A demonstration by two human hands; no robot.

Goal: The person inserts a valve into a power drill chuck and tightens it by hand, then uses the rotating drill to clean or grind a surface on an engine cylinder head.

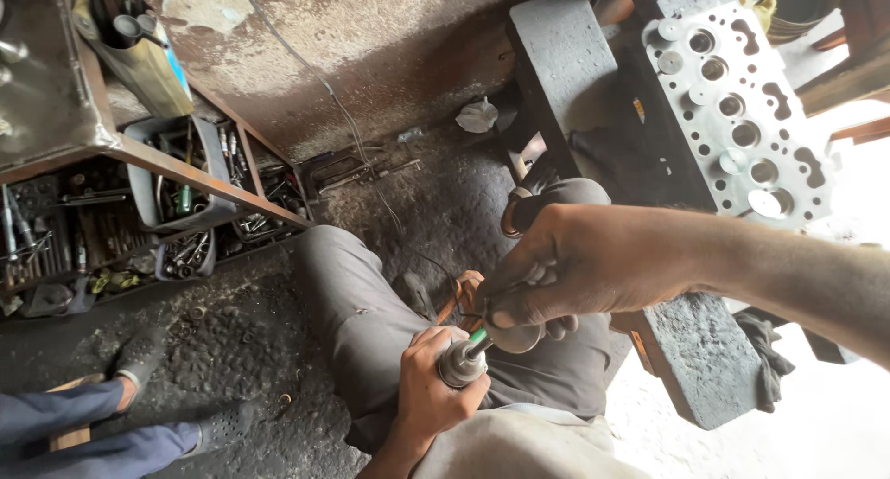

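A dark, oil-stained rough concrete floor [232, 349] fills most of the view. At upper right a long grey metal cylinder head with round ports and valve seats [737, 108] lies on dark grey rectangular stone blocks [565, 62]. At upper left stands a rusty steel-framed table [56, 89], with grey plastic trays of assorted hand tools [176, 178] on the shelf beneath it.

The person sits with legs in grey work trousers [362, 321] spread over the floor. At lower left, another person's legs in blue trousers [74, 423] end in dark grey perforated clogs [139, 354].

The right hand [575, 266] reaches in from the right with its fingers clenched around the round metal head of an engine valve [514, 335], pressing it from above. The left hand [431, 377] comes up from below, fist closed around a short grey cylindrical tool handle with a green shaft [464, 358]; the green shaft meets the valve just under the right hand's fingers. Both sit over the person's lap, between the knees.

A thin dark cable [357, 136] trails across the floor from the top, and a small pale disc-shaped scrap [477, 115] lies beside the stone blocks.
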